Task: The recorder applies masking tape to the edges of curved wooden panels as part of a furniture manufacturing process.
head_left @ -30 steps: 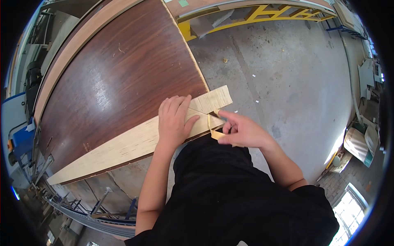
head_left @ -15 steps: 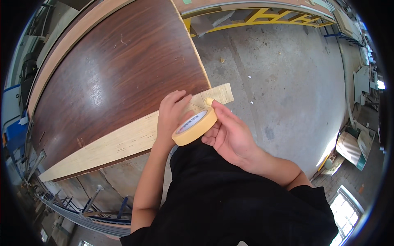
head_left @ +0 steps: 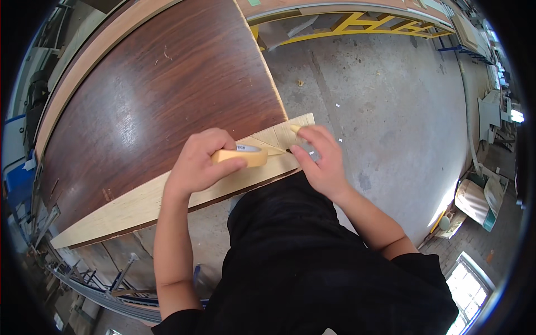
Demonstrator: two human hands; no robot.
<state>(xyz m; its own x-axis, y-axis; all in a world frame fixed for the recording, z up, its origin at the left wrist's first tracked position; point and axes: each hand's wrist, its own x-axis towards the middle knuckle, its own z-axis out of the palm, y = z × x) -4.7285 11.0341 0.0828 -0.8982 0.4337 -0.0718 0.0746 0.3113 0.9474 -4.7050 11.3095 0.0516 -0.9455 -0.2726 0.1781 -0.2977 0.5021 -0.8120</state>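
My left hand (head_left: 198, 159) is closed around a roll of yellow masking tape (head_left: 254, 158), holding it above the long pale wooden board (head_left: 139, 196). A narrow length of tape (head_left: 273, 148) appears to stretch from the roll toward my right thumb. My right hand (head_left: 322, 162) is over the board's right end, its thumb and index finger bent around the tape's free end. A small yellow bit (head_left: 295, 128) shows at the index fingertip; whether it is tape cannot be made out. Beneath the board lies a dark brown wood-grain panel (head_left: 167, 84).
A light wooden strip (head_left: 84, 72) runs along the panel's far left edge. Beyond the panel's right edge is a grey concrete floor (head_left: 379, 100) with scattered scraps. A yellow metal frame (head_left: 357, 23) stands at the back. Metal racking (head_left: 106, 290) is at the lower left.
The tape roll has passed from beside my right hand into my left hand's grip and moved left. My right hand has moved slightly right, and a strip now shows between the hands.
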